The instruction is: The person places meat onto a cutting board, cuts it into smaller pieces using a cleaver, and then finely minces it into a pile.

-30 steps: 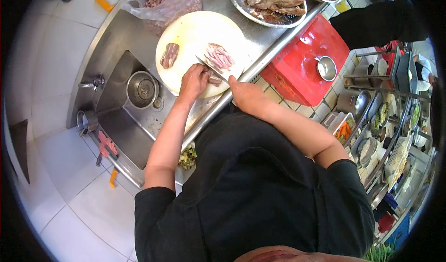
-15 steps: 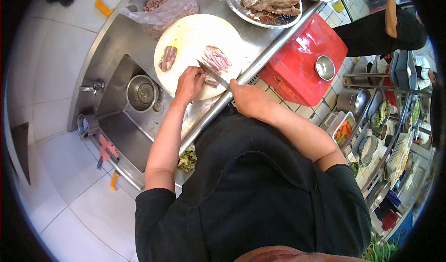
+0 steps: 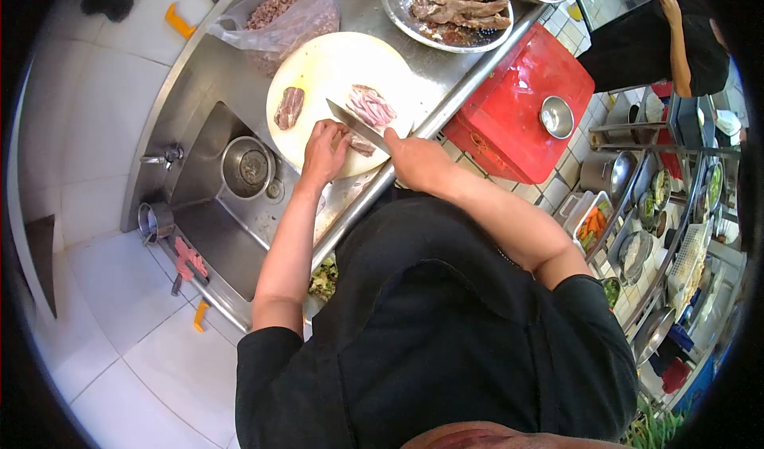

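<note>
My right hand (image 3: 418, 163) is closed around the handle of a knife (image 3: 350, 121), whose blade lies across the round white cutting board (image 3: 342, 55). Beneath the blade is a piece of meat (image 3: 362, 144), partly hidden by blade and fingers. Curled fingers of my left hand (image 3: 325, 153) press on that piece, close beside the blade. A small pile of sliced meat (image 3: 371, 106) sits on the far side of the knife. Another uncut chunk of meat (image 3: 289, 108) rests at the board's left.
Behind the board stand a plastic bag of minced meat (image 3: 278, 11) and a metal bowl (image 3: 390, 7) with large meat pieces. A sink (image 3: 211, 226) is at left. On the right are a red box (image 3: 517, 107) carrying a small bowl (image 3: 556, 117), loaded shelves, and another person (image 3: 645, 55).
The knife blade has shifted slightly up and left, with my right hand moving along. My left hand stays on the meat. The other person's arm has moved.
</note>
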Tool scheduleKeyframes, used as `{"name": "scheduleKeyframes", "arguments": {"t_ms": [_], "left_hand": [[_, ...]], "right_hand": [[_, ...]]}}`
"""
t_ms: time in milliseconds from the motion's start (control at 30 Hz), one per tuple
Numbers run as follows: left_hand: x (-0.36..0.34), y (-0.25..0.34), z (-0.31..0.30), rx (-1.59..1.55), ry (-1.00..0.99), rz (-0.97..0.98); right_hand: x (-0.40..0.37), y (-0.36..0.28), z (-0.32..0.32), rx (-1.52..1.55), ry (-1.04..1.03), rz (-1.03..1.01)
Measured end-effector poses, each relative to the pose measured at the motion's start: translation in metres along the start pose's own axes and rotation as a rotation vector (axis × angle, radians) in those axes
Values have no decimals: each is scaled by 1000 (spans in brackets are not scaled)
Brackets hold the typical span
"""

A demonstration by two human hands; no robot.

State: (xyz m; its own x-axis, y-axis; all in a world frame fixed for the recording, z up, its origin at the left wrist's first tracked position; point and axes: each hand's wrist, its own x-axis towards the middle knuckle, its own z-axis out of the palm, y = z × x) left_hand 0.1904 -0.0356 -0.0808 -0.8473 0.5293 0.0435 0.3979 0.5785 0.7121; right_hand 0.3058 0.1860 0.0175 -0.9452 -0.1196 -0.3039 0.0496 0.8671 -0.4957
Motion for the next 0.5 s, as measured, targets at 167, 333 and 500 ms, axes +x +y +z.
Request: {"name": "scheduleKeyframes", "arguments": {"t_ms": [167, 333, 500], "left_hand": [[0, -3, 1, 46, -26, 17], [4, -7, 4, -10, -22, 8], [5, -11, 9, -4, -16, 16]], "right_hand": [[-24, 0, 2, 13, -109, 52], [-18, -2, -1, 49, -140, 52], [-9, -1, 11, 87, -137, 76]]}}
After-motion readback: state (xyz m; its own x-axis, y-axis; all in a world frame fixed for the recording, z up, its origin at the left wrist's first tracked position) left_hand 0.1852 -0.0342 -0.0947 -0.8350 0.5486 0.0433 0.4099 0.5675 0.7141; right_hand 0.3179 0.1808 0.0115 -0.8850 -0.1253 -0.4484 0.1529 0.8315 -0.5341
